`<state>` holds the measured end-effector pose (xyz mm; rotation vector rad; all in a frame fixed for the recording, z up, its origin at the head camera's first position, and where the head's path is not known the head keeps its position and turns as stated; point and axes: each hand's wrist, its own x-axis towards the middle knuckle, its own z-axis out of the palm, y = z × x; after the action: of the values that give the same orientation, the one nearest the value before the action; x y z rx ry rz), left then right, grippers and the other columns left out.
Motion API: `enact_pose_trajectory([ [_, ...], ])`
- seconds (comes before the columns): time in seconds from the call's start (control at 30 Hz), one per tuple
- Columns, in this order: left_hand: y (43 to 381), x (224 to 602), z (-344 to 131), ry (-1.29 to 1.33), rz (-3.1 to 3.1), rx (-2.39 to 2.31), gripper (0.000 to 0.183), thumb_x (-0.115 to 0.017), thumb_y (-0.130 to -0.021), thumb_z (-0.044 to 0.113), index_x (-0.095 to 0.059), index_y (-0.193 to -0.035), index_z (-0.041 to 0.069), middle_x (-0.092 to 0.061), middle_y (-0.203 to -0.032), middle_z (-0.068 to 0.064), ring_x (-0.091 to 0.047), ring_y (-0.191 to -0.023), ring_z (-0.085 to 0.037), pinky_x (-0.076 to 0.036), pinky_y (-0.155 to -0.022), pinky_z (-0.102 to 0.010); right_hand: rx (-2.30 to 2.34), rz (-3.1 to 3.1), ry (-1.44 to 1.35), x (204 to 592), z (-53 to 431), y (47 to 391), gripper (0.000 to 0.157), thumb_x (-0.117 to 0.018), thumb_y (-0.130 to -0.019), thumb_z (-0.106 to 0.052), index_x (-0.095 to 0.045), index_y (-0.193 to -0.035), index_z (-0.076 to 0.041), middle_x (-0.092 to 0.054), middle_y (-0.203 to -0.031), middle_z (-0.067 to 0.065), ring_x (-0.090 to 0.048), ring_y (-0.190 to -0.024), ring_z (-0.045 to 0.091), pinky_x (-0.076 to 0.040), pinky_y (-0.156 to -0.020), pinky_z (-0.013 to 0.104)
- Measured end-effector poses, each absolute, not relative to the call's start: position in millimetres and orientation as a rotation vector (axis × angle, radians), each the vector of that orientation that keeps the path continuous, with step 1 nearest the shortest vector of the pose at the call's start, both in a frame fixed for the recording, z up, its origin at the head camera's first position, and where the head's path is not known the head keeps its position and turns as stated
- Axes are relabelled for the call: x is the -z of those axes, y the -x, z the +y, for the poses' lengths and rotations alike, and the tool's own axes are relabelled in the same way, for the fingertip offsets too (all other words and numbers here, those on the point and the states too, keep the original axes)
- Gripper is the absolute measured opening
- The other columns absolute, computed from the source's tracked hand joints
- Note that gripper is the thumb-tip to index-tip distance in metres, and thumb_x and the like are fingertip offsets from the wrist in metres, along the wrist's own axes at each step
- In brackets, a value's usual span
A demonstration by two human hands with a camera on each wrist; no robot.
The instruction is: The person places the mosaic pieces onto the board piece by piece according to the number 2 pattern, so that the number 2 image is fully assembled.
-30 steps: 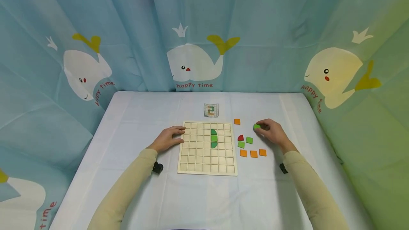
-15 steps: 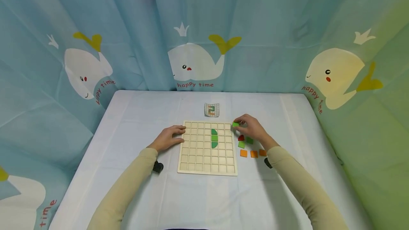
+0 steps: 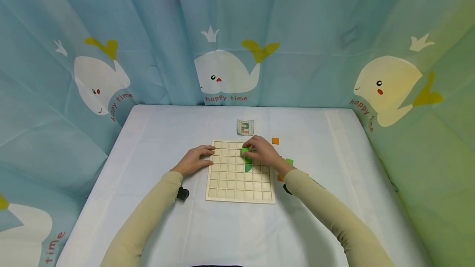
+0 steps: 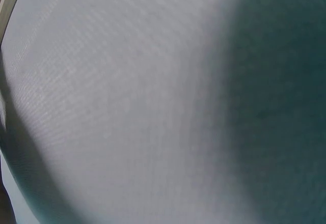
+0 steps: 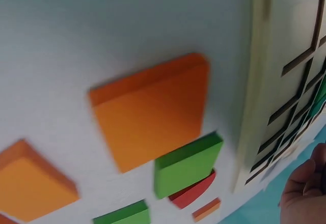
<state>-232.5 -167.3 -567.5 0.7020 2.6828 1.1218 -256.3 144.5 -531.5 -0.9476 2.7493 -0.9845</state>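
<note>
A pale wooden grid board (image 3: 226, 182) lies on the table. My right hand (image 3: 261, 151) is over its upper part and pinches a light green square tile (image 3: 244, 151) between thumb and fingers. Just below, a dark green rounded tile (image 3: 248, 167) sits in a cell; the tiles above it are mostly covered by the hand. My left hand (image 3: 193, 160) rests with its fingertips on the board's left edge. In the right wrist view the curled fingers (image 5: 300, 191) show at the right border, beyond the board (image 5: 257, 81). The left wrist view holds mostly blurred tablecloth.
Right of the board lie loose tiles: an orange square (image 5: 153, 114), a green square (image 5: 188, 165), a red rounded piece (image 5: 193, 193) and others. One orange tile (image 3: 275, 141) is near the board's top right corner. A small printed pattern card (image 3: 245, 127) stands behind the board.
My right hand has carried the light green tile leftward from the right of the table, past the board's top right corner, to over the grid. The left hand has stayed put.
</note>
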Motion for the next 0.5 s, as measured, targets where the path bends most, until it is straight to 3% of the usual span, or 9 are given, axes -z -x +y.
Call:
enact_pose_trajectory([
  [0.13, 233, 566, -168, -0.694, 2.673, -1.124, 0.048, -0.074, -0.089, 0.025, -0.062, -0.131, 0.005, -0.052, -0.144, -0.004, -0.042, -0.137, -0.026, -0.033, -0.118, -0.042, 0.929, 2.765, 0.941, 531, 137, 256, 0.032, -0.075, -0.088, -0.023, -0.070, -0.113, -0.004, -0.062, -0.108, 0.008, -0.059, -0.096, 0.024, -0.056, -0.082, 0.037],
  [0.5, 234, 566, -167, -0.691, 2.664, -1.138, 0.048, -0.074, -0.089, 0.024, -0.062, -0.131, 0.005, -0.052, -0.144, -0.004, -0.042, -0.137, -0.025, -0.033, -0.118, -0.041, 0.731, 2.779, 0.951, 539, 129, 260, 0.025, -0.070, -0.092, -0.021, -0.070, -0.112, -0.005, -0.062, -0.107, 0.009, -0.056, -0.098, 0.024, -0.054, -0.086, 0.038],
])
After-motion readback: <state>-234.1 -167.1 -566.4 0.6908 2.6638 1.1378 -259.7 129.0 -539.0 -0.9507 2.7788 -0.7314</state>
